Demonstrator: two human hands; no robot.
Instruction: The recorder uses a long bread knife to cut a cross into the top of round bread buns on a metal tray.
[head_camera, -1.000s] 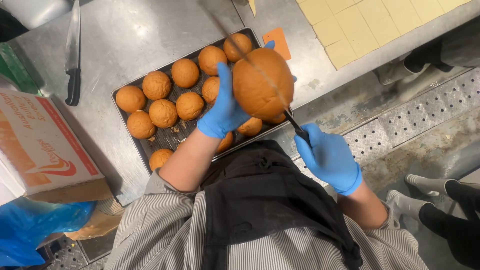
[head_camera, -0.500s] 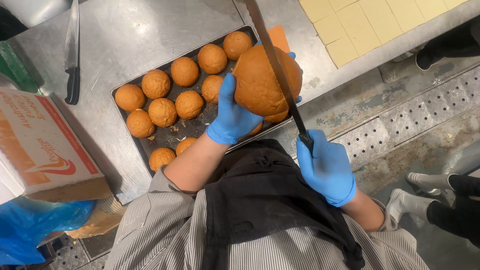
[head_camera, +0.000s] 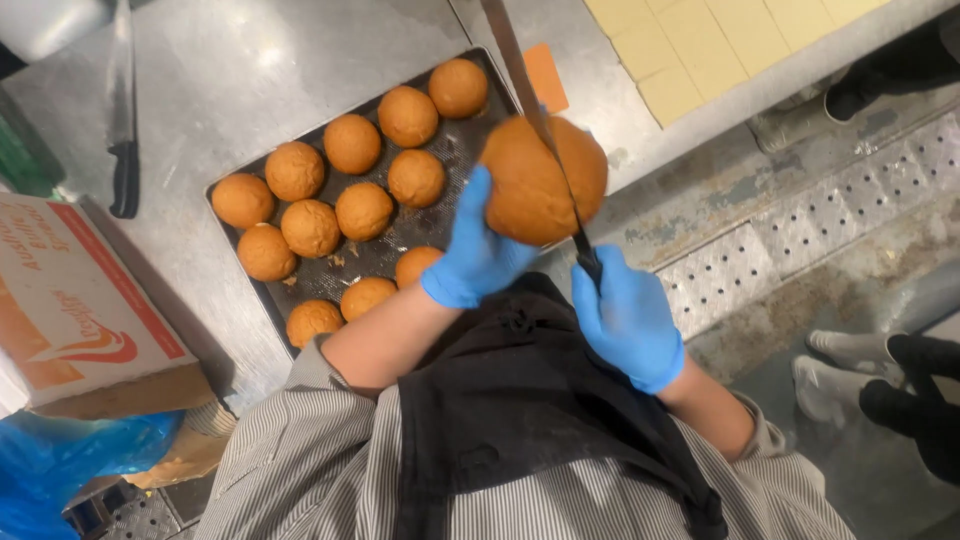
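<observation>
The left hand (head_camera: 478, 255), in a blue glove, is clamped around a large round bun (head_camera: 545, 180), holding it up off the dark baking tray (head_camera: 440, 232), just past the tray's right edge and above the steel counter (head_camera: 250, 70). The right hand (head_camera: 628, 322), also gloved in blue, is closed tight on the black handle of a long knife (head_camera: 540, 125), whose blade runs across the bun's right half and on beyond the tray's far corner. On the tray lie eleven smaller round buns (head_camera: 363, 211), golden brown, in loose rows, with a few crumbs on the bare mesh between them. Just beyond the tray's far right corner lies a small orange slice (head_camera: 546, 78), and further right of that a sheet of pale yellow squares (head_camera: 700, 50). Well left of the tray a second knife (head_camera: 122, 120) with a black handle rests on the counter, and nearer than that, off the tray's left side, sits a cardboard box (head_camera: 70, 300) with orange print. The person wears a striped shirt and a black apron (head_camera: 520, 400). Far right of the tray, on the floor, another person's shoes (head_camera: 850, 365) show.
</observation>
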